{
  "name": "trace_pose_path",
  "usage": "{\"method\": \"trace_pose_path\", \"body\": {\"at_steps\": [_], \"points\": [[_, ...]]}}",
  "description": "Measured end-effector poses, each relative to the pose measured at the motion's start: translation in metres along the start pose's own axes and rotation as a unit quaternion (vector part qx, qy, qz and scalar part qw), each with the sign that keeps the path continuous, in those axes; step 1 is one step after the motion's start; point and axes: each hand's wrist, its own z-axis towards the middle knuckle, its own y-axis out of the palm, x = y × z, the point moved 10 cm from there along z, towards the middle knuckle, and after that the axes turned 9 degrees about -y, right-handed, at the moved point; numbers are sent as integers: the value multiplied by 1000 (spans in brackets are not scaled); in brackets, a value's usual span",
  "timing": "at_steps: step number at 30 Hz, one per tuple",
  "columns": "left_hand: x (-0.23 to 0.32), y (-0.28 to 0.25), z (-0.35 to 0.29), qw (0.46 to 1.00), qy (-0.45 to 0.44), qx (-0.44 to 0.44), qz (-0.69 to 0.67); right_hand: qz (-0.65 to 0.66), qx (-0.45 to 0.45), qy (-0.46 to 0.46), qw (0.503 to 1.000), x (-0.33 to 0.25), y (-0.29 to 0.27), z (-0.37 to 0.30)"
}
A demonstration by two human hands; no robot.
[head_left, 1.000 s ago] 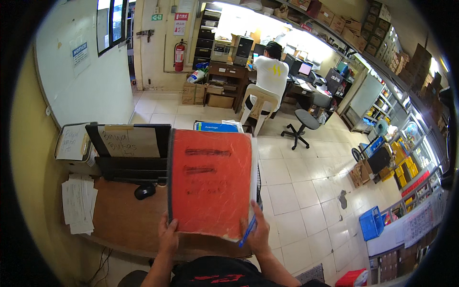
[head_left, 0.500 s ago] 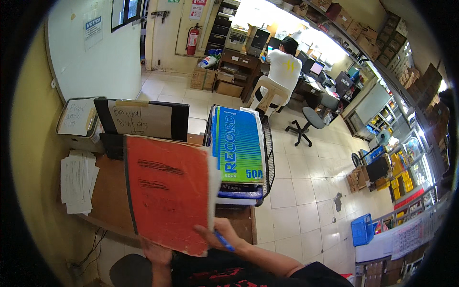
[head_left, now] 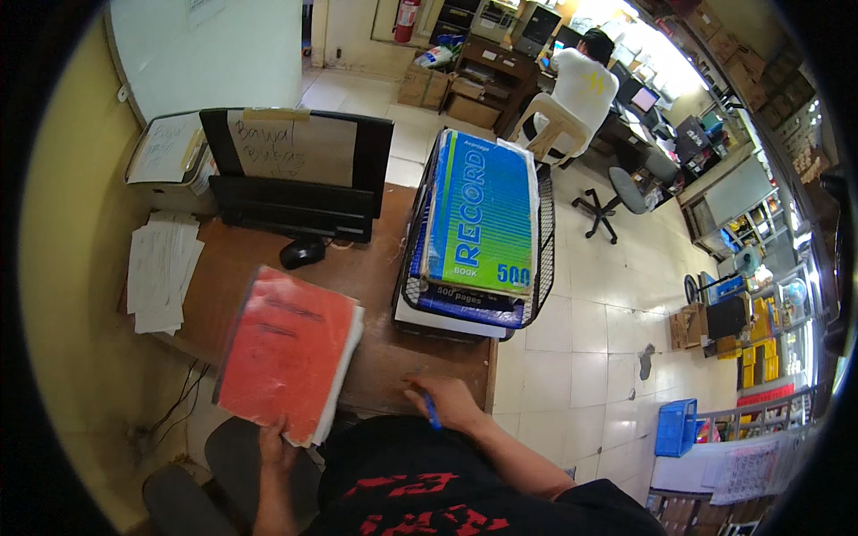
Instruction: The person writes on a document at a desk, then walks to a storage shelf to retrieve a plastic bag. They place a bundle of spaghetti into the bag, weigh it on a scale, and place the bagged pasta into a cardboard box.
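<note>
A worn red record book (head_left: 286,344) with dark scribbles on its cover is tilted over the near left edge of the wooden desk (head_left: 380,357). My left hand (head_left: 275,444) is closed on its lower edge, with some of the fingers hidden by the book. To the right, close to my body, my right hand (head_left: 456,404) is closed round a blue pen (head_left: 433,411), apart from the book. Beyond that hand, a blue and green record book (head_left: 487,214) lies on top of other books in a black mesh tray (head_left: 547,281).
A black computer mouse (head_left: 302,253) sits before a black monitor (head_left: 366,152) with paper taped on it. Loose papers (head_left: 161,272) lie on the desk's left. Grey chairs (head_left: 234,460) stand by my left forearm. Farther off, a person in white (head_left: 583,85) sits at another desk.
My right hand has let go of the red book and moved right, keeping the pen. The book has been lowered leftward in my left hand. The view has tipped down, revealing the mouse.
</note>
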Motion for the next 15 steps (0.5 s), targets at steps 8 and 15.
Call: {"method": "trace_pose_path", "body": {"at_steps": [8,15], "points": [[-3,52,-21,972,-159,-43,170,-3,72,159,985,74,1,-99],[-57,148,30,946,-209,-196,149,-26,112,223,968,84,5,-136]]}}
